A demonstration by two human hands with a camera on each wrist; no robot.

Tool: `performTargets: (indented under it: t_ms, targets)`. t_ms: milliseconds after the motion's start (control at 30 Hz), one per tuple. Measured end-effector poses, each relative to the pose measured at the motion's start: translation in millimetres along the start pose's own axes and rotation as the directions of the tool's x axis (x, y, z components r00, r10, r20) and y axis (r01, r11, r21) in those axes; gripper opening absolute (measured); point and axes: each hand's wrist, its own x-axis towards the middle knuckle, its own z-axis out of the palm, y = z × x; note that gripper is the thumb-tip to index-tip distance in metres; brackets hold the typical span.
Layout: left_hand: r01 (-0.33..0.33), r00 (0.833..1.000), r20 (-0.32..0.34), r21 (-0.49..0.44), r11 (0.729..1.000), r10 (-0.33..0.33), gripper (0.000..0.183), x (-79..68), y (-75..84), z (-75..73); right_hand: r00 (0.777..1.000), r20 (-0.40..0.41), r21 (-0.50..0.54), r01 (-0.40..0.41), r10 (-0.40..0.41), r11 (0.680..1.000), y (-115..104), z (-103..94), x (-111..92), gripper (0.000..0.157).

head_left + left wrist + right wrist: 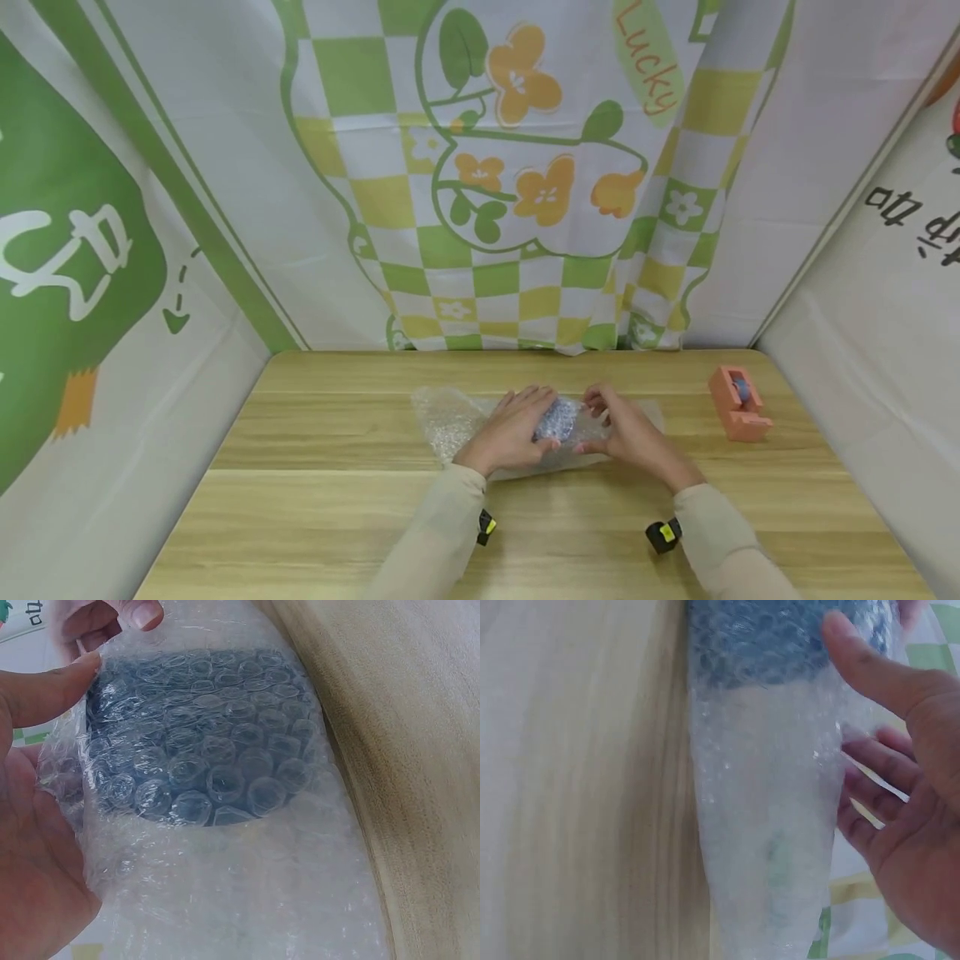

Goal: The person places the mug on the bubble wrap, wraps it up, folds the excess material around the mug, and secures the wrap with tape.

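Observation:
A blue, round-edged object [558, 419] lies wrapped in clear bubble wrap [225, 877] on the wooden table; its exact kind is blurred by the bubbles. My left hand [513, 429] holds the bundle from the left, its thumb along the near edge and its fingers stretched across the far side. On the right, my right hand [626, 433] grips the wrap beside the blue object, thumb in front and bent fingers behind. In the right wrist view the thumb [870, 664] lies over the wrap, while the other fingertips touch its edge. Loose wrap extends past both hands.
A coral-pink tape dispenser [738, 404] with a roll in it stands at the back right of the table [315, 517]. Printed cloth [495, 283] hangs behind the table, and more cloth walls flank it. Black wrist devices [663, 536] hang under the sleeves.

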Motion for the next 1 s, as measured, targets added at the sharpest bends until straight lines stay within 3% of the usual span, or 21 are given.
performTargets:
  t_ms: [133, 233, 367, 533, 733, 1000]
  targets:
    - [0.000, 1.000, -0.003, -0.005, 1.000, 0.000, 0.075, -0.6, -0.1, 0.7, 0.998, 0.065, 0.035, -0.025, 0.023, 0.999, 8, -2.7, 0, 0.065]
    - [-0.001, 1.000, -0.004, -0.005, 1.000, 0.001, 0.075, -0.4, -0.7, 1.3, 0.989, 0.143, 0.130, -0.064, 0.045, 0.989, 15, -4.4, -2, 0.055]
    - [0.001, 1.000, -0.003, -0.015, 1.000, -0.001, 0.074, 0.0, -1.3, 1.2, 0.974, 0.226, 0.265, -0.069, 0.007, 0.962, 25, -6.3, -4, 0.046]
    - [0.005, 1.000, -0.002, -0.026, 1.000, -0.005, 0.075, -0.7, -1.0, 0.4, 0.960, 0.277, 0.354, -0.078, -0.025, 0.932, 32, -9.3, -6, 0.053]
    - [0.002, 1.000, -0.007, -0.020, 1.000, -0.002, 0.076, -0.1, -1.6, 1.5, 0.954, 0.298, 0.304, -0.125, 0.031, 0.945, 32, -11.1, -4, 0.058]
    - [-0.005, 1.000, -0.009, -0.029, 1.000, 0.004, 0.075, -0.7, -0.6, 0.8, 0.967, 0.253, 0.171, -0.077, 0.031, 0.982, 29, -10.8, 6, 0.042]
